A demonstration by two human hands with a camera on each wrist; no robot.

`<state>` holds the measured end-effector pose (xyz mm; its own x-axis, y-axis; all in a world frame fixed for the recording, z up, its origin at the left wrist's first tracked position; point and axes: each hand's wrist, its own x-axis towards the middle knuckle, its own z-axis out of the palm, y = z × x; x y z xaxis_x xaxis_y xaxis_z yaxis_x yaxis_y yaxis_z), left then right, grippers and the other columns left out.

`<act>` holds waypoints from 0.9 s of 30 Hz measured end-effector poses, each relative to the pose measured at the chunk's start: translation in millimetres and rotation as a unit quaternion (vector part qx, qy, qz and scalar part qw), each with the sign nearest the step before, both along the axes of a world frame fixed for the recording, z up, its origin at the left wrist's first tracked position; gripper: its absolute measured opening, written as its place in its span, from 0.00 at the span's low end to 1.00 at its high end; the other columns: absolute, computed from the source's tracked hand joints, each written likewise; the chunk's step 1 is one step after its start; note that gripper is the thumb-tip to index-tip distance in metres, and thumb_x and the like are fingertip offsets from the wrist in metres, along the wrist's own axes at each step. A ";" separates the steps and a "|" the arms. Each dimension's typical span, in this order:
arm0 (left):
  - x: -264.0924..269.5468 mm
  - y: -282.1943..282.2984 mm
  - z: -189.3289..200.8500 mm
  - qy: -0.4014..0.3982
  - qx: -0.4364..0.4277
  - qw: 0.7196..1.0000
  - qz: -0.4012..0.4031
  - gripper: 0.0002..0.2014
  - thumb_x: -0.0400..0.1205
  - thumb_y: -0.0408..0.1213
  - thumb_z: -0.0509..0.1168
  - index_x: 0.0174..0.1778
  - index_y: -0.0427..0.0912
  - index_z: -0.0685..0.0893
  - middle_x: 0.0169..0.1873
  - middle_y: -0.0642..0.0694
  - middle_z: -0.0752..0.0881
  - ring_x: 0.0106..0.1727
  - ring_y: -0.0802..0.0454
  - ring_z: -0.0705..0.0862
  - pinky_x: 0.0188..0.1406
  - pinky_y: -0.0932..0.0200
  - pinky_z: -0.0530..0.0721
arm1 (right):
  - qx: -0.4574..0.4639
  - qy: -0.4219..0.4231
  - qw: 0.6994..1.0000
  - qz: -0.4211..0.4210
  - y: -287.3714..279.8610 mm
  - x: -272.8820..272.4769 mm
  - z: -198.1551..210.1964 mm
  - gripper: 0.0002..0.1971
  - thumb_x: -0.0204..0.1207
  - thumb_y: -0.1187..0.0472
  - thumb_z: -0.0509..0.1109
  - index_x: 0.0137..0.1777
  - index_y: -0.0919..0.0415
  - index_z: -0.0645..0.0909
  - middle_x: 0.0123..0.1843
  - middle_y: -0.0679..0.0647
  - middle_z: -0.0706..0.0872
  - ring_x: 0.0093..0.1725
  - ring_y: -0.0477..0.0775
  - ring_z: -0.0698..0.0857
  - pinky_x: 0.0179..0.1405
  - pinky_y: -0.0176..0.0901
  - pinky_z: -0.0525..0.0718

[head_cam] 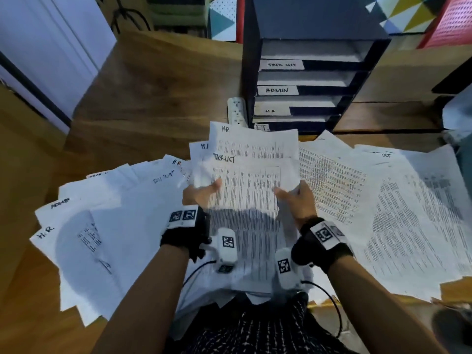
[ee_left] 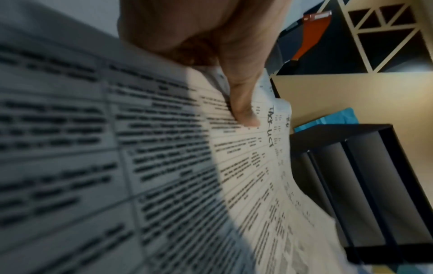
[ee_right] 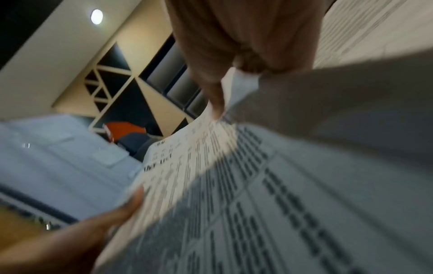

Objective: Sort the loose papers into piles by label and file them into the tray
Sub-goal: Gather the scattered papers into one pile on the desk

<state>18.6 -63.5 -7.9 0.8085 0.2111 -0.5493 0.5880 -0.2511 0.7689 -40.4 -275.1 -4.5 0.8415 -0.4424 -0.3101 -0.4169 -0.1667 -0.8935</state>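
Observation:
I hold a small stack of printed papers [head_cam: 247,190] up over the desk, both hands on it. The top sheet is hand-marked "TASK LIST" [ee_left: 269,128]; sheets marked "H.R." [head_cam: 255,141] stick out behind it. My left hand [head_cam: 201,192] grips the stack's left edge, thumb on the front [ee_left: 246,113]. My right hand [head_cam: 296,198] pinches the right edge, thumb on top [ee_right: 215,103]. Loose labelled papers fan out on the left [head_cam: 109,226] and right [head_cam: 408,213]. The dark tray unit [head_cam: 311,80] stands behind, its slots tagged "TASK LIST", "ADMIN" and "H.R.".
A white power strip [head_cam: 237,111] lies just left of the tray unit's base. Wooden desk [head_cam: 153,98] shows bare at the back left. Patterned boxes [head_cam: 222,19] and a pink perforated panel [head_cam: 452,21] stand behind the tray unit. Cables hang from my wrist cameras.

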 end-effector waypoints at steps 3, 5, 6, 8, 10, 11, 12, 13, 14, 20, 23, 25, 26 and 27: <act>-10.3 1.4 -4.0 0.063 0.009 0.998 -0.018 0.38 0.78 0.63 0.54 0.62 0.26 0.78 0.58 0.33 0.81 0.64 0.38 0.79 0.61 0.51 0.76 | -0.155 0.035 0.987 0.002 2.9 -4.4 -7.9 0.12 0.77 0.62 0.68 0.55 0.69 0.78 0.45 0.57 0.82 0.45 0.52 0.79 0.39 0.38 0.75; -10.3 8.4 -9.1 0.053 0.031 0.998 -0.012 0.33 0.84 0.56 0.49 0.65 0.27 0.77 0.65 0.31 0.78 0.67 0.35 0.76 0.68 0.50 0.72 | -0.161 0.052 0.985 0.032 0.0 -8.0 -11.9 0.14 0.79 0.61 0.66 0.56 0.74 0.79 0.45 0.61 0.83 0.45 0.53 0.79 0.36 0.36 0.76; -10.8 12.6 -9.9 0.049 0.038 0.998 -0.012 0.30 0.86 0.53 0.49 0.65 0.27 0.77 0.67 0.31 0.77 0.69 0.35 0.75 0.68 0.51 0.70 | -0.151 0.063 0.986 0.043 -1.4 -9.9 -12.7 0.15 0.80 0.60 0.65 0.55 0.75 0.80 0.47 0.65 0.85 0.44 0.55 0.81 0.32 0.36 0.78; -13.6 21.2 -8.9 0.023 0.056 0.998 -0.016 0.24 0.86 0.47 0.53 0.60 0.28 0.80 0.65 0.30 0.79 0.67 0.35 0.77 0.59 0.56 0.72 | -0.158 0.077 0.983 0.047 -5.6 -13.7 -13.6 0.16 0.81 0.60 0.63 0.53 0.77 0.81 0.50 0.70 0.86 0.45 0.58 0.83 0.32 0.38 0.77; -12.1 32.3 -18.3 -0.023 0.071 0.997 -0.016 0.16 0.85 0.41 0.58 0.47 0.30 0.82 0.57 0.27 0.83 0.62 0.33 0.80 0.48 0.60 0.70 | -0.195 0.062 0.979 0.027 -14.4 -15.6 -14.1 0.14 0.82 0.63 0.62 0.52 0.77 0.81 0.48 0.72 0.86 0.47 0.63 0.84 0.38 0.42 0.75; -11.0 37.3 -22.9 -0.048 0.078 0.996 -0.011 0.14 0.84 0.37 0.59 0.44 0.28 0.82 0.54 0.26 0.84 0.60 0.31 0.81 0.46 0.61 0.68 | -0.208 0.048 0.977 0.010 -20.2 -16.4 -14.4 0.12 0.81 0.66 0.61 0.53 0.77 0.80 0.48 0.72 0.85 0.47 0.64 0.84 0.40 0.44 0.74; -11.0 40.0 -23.2 -0.069 0.081 0.994 -0.011 0.13 0.83 0.34 0.60 0.46 0.25 0.82 0.52 0.27 0.85 0.59 0.30 0.81 0.46 0.62 0.68 | -0.212 0.037 0.977 -0.012 -25.5 -17.0 -13.2 0.10 0.80 0.69 0.60 0.54 0.75 0.79 0.47 0.71 0.84 0.46 0.63 0.82 0.39 0.45 0.73; -11.0 41.5 -23.4 -0.080 0.068 0.994 -0.019 0.11 0.82 0.31 0.61 0.51 0.24 0.83 0.54 0.28 0.85 0.59 0.30 0.81 0.47 0.61 0.70 | -0.210 0.021 0.977 -0.037 -30.7 -17.2 -12.2 0.08 0.78 0.72 0.59 0.54 0.73 0.77 0.46 0.68 0.81 0.45 0.60 0.79 0.36 0.43 0.72; -10.2 41.3 -22.5 -0.092 0.036 0.995 -0.026 0.12 0.82 0.28 0.61 0.57 0.26 0.82 0.57 0.29 0.84 0.61 0.31 0.81 0.49 0.60 0.72 | -0.204 0.014 0.977 -0.061 -34.5 -15.9 -11.7 0.09 0.77 0.74 0.58 0.55 0.71 0.75 0.45 0.66 0.79 0.45 0.58 0.77 0.36 0.41 0.72; -5.1 22.2 -23.5 -0.062 -0.046 0.994 -0.075 0.11 0.84 0.34 0.57 0.55 0.35 0.82 0.56 0.39 0.84 0.59 0.41 0.81 0.63 0.51 0.78 | -0.161 0.048 0.985 0.030 -16.6 -5.2 -12.9 0.17 0.75 0.58 0.66 0.58 0.69 0.80 0.55 0.65 0.81 0.55 0.61 0.81 0.53 0.53 0.81; -5.6 4.5 -18.1 -0.078 -0.021 0.992 -0.094 0.16 0.88 0.41 0.50 0.34 0.51 0.73 0.38 0.49 0.78 0.43 0.59 0.77 0.45 0.62 0.75 | -0.194 0.113 0.972 0.063 1.1 0.5 -17.6 0.31 0.71 0.56 0.74 0.72 0.63 0.69 0.74 0.63 0.64 0.73 0.66 0.66 0.70 0.63 0.69; -12.1 -9.5 -6.1 -0.088 -0.021 0.989 -0.120 0.11 0.87 0.41 0.53 0.38 0.52 0.74 0.41 0.48 0.78 0.44 0.56 0.76 0.47 0.61 0.77 | -0.155 0.128 0.979 0.035 4.1 8.4 -24.3 0.39 0.64 0.54 0.79 0.73 0.60 0.65 0.73 0.62 0.65 0.72 0.64 0.65 0.71 0.60 0.68; -17.1 -16.4 -0.1 -0.095 -0.032 0.981 -0.163 0.05 0.85 0.40 0.57 0.47 0.47 0.76 0.46 0.43 0.80 0.48 0.52 0.78 0.48 0.58 0.79 | -0.119 0.111 0.986 0.041 4.5 11.9 -25.4 0.39 0.60 0.52 0.82 0.69 0.58 0.68 0.69 0.61 0.72 0.68 0.61 0.70 0.69 0.57 0.71; -22.3 -21.8 2.6 -0.105 -0.032 0.971 -0.211 0.07 0.84 0.37 0.59 0.57 0.44 0.76 0.51 0.40 0.81 0.51 0.48 0.79 0.47 0.57 0.80 | -0.101 0.094 0.989 0.057 -0.2 16.3 -33.1 0.33 0.54 0.48 0.83 0.59 0.53 0.75 0.60 0.56 0.80 0.60 0.56 0.75 0.65 0.54 0.75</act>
<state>-3.7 -85.3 -5.3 0.9112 -0.1917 -0.3648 0.2725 -0.3838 0.8823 -24.0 -275.3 -37.5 0.8257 -0.4164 -0.3806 -0.5401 -0.3888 -0.7464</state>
